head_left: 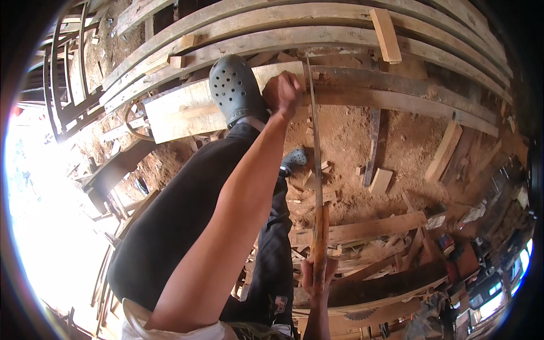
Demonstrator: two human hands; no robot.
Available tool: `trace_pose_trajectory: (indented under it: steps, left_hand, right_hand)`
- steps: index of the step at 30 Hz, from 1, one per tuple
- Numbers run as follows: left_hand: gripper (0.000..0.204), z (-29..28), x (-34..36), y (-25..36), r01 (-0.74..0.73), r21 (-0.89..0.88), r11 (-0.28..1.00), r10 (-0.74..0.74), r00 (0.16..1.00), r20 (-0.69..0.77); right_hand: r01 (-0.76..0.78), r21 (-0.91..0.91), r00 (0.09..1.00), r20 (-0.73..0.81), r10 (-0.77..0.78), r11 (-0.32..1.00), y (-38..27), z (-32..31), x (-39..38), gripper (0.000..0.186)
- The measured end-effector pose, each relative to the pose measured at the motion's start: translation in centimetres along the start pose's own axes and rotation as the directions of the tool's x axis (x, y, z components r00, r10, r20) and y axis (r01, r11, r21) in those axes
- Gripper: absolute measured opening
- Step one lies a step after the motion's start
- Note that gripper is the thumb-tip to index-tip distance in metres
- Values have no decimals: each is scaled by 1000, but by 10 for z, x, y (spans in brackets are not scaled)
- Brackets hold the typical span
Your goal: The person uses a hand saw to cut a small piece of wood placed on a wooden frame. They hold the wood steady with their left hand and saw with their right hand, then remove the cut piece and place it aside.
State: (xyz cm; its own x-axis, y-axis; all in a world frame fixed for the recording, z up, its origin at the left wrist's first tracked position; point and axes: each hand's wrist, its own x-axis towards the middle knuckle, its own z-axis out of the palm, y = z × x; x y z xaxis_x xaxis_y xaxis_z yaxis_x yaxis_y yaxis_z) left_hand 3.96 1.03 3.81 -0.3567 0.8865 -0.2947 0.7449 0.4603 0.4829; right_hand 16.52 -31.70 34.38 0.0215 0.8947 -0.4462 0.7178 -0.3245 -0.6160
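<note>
A pale wooden board (pixel 175 110) lies across other beams. My left foot, in a grey clog (pixel 233 85) with holes, stands on it. Close to the board's right end, my left hand (pixel 281 93) presses down with its fingers curled against the wood. My right hand (pixel 318 275) is wrapped round the wooden handle of a handsaw (pixel 317 153). The saw's long narrow blade points away from me, its far part beside the board's right end. Whether the teeth touch the wood I cannot tell.
Long beams (pixel 272 39) run across the far side, with a short block (pixel 385 37) lying over them. Wood offcuts (pixel 381 181) are scattered on the brown, dusty ground (pixel 351 136). My other clog (pixel 294 160) is on the ground. A circular saw blade (pixel 361 313) shows lower right.
</note>
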Motion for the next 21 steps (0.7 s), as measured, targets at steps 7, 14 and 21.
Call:
trace_pose_trajectory:
  steps: [7, 14, 21]
  left_hand:
    - [27, -17, -6, 12, 16, 34, 999, -16, 1000, 9]
    - [27, -7, -3, 3, 19, 45, 999, -19, 1000, -12]
    - [24, -8, -4, 5, 10, 23, 1000, -10, 1000, 13]
  right_hand:
    - [-3, 38, 996, -90, 6, 999, -6, -9, 0, 22]
    - [-107, 186, 994, -5, 110, 977, -5, -15, 8, 24]
    - [-88, 289, 984, -122, 128, 953, -6, -4, 18, 17]
